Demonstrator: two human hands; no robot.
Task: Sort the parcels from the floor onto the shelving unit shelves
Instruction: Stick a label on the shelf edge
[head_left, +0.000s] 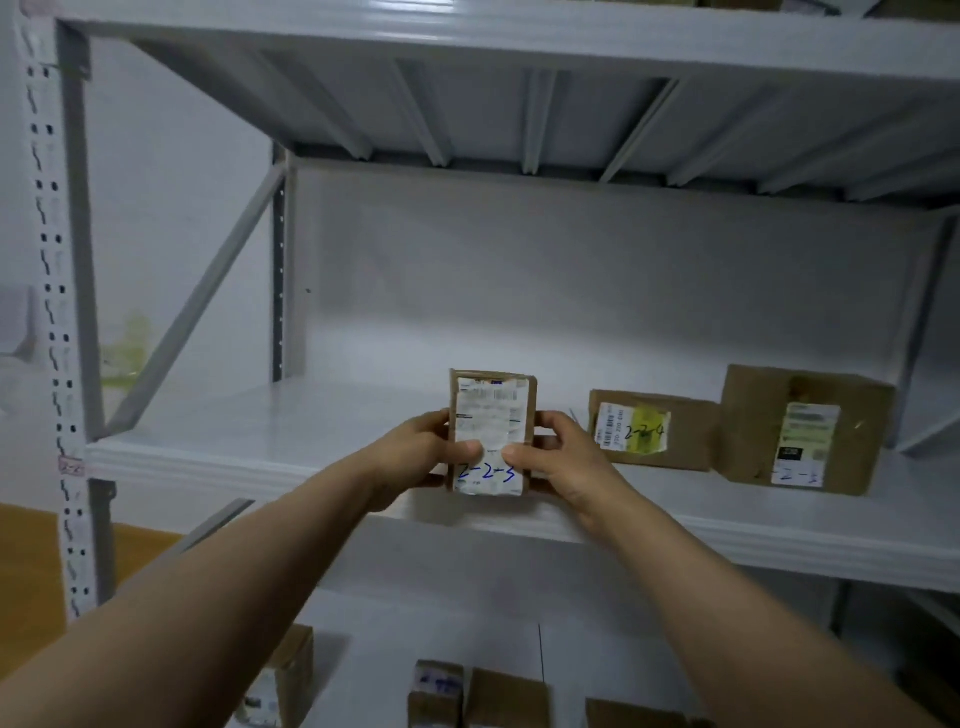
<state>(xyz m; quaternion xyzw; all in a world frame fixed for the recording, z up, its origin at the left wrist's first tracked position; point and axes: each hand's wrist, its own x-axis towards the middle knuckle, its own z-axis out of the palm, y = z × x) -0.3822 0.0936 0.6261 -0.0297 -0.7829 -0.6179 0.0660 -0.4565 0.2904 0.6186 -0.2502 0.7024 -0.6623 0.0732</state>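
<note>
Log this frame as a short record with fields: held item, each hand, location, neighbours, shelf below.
held item: upright parcel, brown, label handwritten 2-2-3
left hand: grips the parcel's left side, thumb on the label
right hand: grips its right side, thumb on the label
location: front edge of middle shelf; whether it is set down cannot be told
neighbours: parcel marked 2-2-4 and larger parcel, to its right
shelf below: lower-shelf parcels, partly in view

Shows two bare forearms (208, 597), slim and smooth, uncovered as far back as can be seen. Ends in a bare left hand (415, 457) and a bare right hand (563, 462), thumbs (514, 453) with short, plain nails.
</note>
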